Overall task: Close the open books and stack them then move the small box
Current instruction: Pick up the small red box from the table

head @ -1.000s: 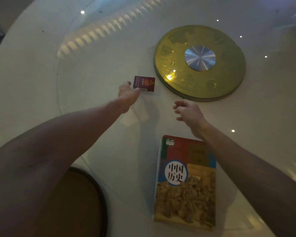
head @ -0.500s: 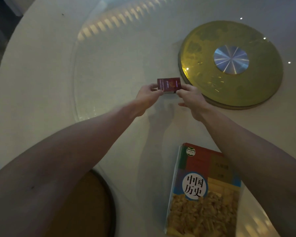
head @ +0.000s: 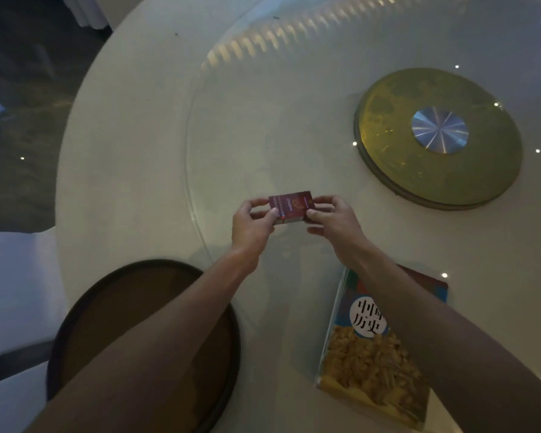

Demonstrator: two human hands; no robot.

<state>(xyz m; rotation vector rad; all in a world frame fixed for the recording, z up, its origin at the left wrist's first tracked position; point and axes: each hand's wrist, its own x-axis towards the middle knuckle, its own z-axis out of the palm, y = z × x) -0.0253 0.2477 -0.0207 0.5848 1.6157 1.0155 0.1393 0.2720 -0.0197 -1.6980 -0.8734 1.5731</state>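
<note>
1. Small box (head: 289,207): dark red, held between both hands over the round white table (head: 132,151), long axis running left to right across the person's front. Whether it rests on the table's surface or is just lifted cannot be told.
2. Left hand (head: 252,225): fingers pinching the box's left end.
3. Right hand (head: 333,221): fingers pinching its right end; neither hand is nearer.
4. Book (head: 375,348): closed, cover up, near the table's edge beneath the right forearm, well apart from the box. Whether another book lies under it is unclear.
5. Gold disc (head: 388,120): far right, beyond the box.
</note>
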